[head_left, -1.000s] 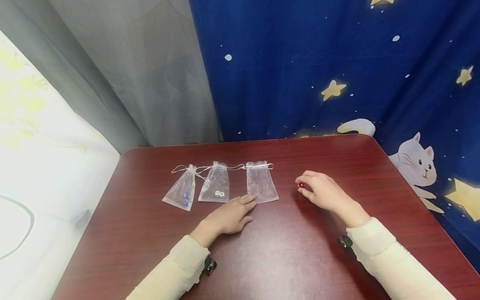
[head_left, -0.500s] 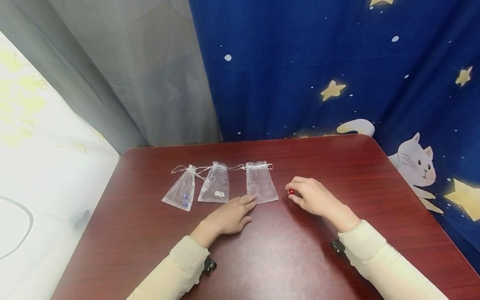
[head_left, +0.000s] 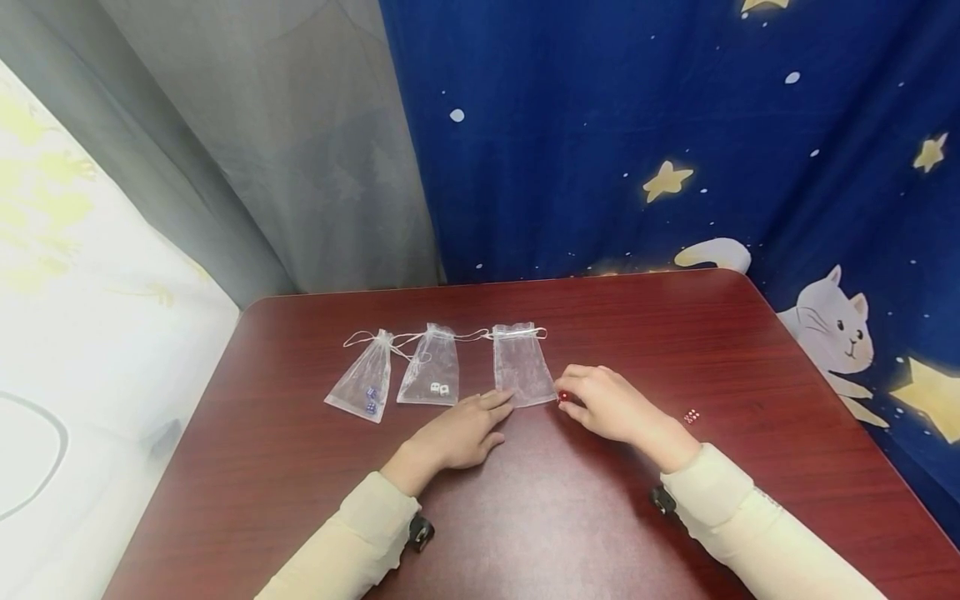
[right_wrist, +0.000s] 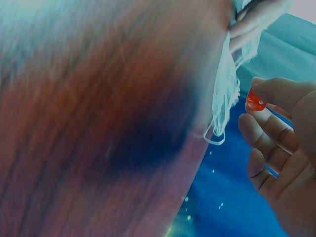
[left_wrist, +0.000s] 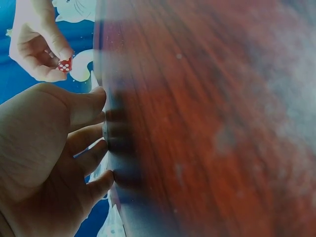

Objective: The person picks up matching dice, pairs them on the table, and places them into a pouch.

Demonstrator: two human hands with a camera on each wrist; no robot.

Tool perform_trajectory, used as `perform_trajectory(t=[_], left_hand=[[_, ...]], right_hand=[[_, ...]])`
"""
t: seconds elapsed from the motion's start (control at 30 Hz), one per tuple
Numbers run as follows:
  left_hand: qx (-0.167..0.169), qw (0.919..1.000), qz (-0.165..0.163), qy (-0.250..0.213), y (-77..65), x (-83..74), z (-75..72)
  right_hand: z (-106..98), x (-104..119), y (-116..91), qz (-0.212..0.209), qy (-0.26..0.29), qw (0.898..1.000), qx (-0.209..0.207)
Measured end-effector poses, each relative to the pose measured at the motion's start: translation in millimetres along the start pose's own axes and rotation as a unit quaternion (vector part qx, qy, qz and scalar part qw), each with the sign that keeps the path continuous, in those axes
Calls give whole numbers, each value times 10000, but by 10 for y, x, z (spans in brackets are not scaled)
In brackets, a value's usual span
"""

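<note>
Between thumb and fingertip, my right hand (head_left: 609, 404) pinches a red die (right_wrist: 256, 101) with white pips, held beside the lower right corner of a sheer white drawstring bag (head_left: 522, 367). No dice show inside that bag. My left hand (head_left: 461, 431) lies with its fingers extended, the fingertips on the bag's lower left corner. To the left, a second sheer bag (head_left: 430, 362) contains two white dice (head_left: 439, 388). The leftmost bag (head_left: 360, 379) has two blue dice (head_left: 371, 401) in it. Another red die (head_left: 692, 416) sits on the table behind my right wrist.
All of this rests on a dark red wood-grain table (head_left: 525, 517) with rounded far corners. White drawstrings (head_left: 471, 335) trail between the bag tops. Behind the table hang a grey curtain (head_left: 315, 150) and a blue one (head_left: 562, 142) with stars.
My right hand has carried the red die left and nearer me, up to the right-hand bag. The second red die has come into view behind it. My left hand stays put.
</note>
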State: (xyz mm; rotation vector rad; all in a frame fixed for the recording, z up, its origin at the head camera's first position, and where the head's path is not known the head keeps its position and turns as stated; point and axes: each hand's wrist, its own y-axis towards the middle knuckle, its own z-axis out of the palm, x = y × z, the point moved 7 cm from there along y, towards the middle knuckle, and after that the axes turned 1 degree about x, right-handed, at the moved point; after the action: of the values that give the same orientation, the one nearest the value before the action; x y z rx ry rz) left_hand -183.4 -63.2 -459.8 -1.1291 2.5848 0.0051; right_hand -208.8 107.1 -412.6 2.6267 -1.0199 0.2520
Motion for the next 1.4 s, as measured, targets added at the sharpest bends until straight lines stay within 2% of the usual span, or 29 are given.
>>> perform_trajectory(t=[0.23, 0.77, 1.1, 1.4], left_hand=[[15, 10000, -36, 2, 14, 16, 20], [67, 9999, -79, 86, 7, 13, 12], [1, 10000, 39, 84, 7, 16, 12], [4, 9999, 33, 116, 14, 7, 21]], right_hand=[[79, 127, 50, -257, -143, 9996, 43], [330, 432, 142, -574, -59, 9968, 555], [479, 531, 163, -799, 87, 9931, 853], [496, 555, 148, -843, 94, 9930, 825]])
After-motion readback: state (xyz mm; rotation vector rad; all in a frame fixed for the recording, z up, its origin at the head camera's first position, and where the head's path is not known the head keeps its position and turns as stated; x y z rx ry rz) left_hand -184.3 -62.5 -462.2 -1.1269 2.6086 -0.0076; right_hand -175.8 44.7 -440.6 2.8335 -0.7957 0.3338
